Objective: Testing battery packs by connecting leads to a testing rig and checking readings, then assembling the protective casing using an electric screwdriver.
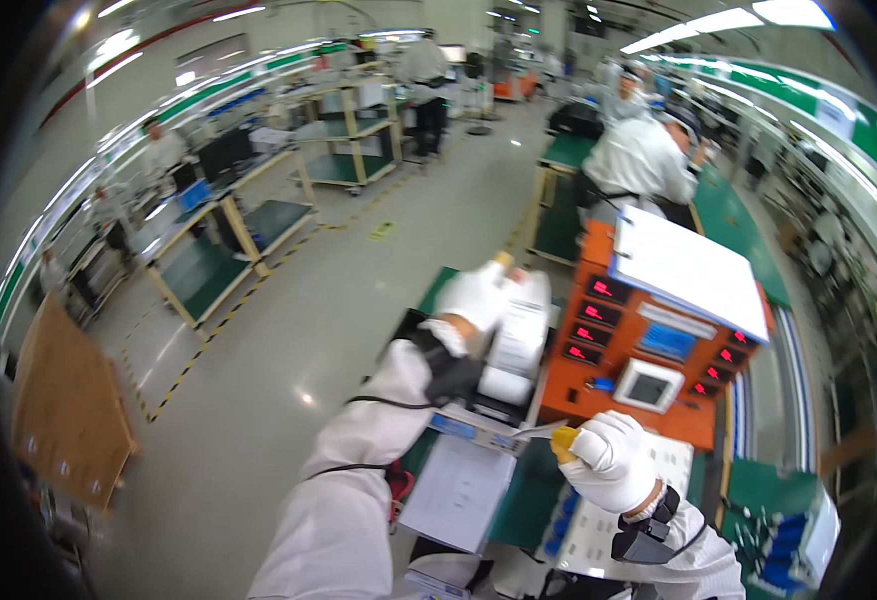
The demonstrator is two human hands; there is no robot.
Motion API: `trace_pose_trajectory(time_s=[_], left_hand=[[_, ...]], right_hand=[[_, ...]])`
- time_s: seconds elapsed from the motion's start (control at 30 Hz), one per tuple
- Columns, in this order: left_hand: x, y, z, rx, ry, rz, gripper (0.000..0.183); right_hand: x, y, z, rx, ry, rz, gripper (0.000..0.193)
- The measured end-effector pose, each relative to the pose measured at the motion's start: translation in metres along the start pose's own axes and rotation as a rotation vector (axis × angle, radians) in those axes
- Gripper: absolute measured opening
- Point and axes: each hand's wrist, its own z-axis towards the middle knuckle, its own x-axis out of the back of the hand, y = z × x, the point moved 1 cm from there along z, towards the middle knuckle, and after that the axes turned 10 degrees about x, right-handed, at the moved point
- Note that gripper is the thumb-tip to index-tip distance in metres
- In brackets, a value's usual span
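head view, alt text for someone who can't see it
A white-gloved left hand is at a white paper strip; the gloved right hand holds a thin tool near an orange instrument box. Beyond, a person leans forward.

wht gloves (609,462), orng box (614,345), blk/ylw striped tape (206,345)

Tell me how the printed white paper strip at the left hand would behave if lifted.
The white paper strip looks thin and long, so it is probably light and floppy. With the left hand at its far end, lifting from there would likely make it bend along its length.
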Motion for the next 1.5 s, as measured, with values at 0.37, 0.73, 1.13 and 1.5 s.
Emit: trace_pose_trajectory(time_s=[0.37,0.73,1.13,1.5], left_hand=[[0.016,0.114,-0.139,-0.04,-0.304,-0.41,0.021],[-0.055,0.167,-0.266,0.239,-0.711,-0.648,0.015],[-0.084,0.17,-0.299,0.025,-0.417,-0.092,0.021],[-0.095,0.171,-0.3,-0.127,-0.278,0.235,0.021]], right_hand=[[0.107,0.018,-0.103,-0.855,0.234,0.125,0.013],[0.103,0.006,-0.159,-1.103,0.225,0.766,0.013],[0.073,0.021,-0.189,-1.115,-0.161,0.317,0.031],[0.065,0.034,-0.187,-1.098,-0.397,0.202,0.028]])
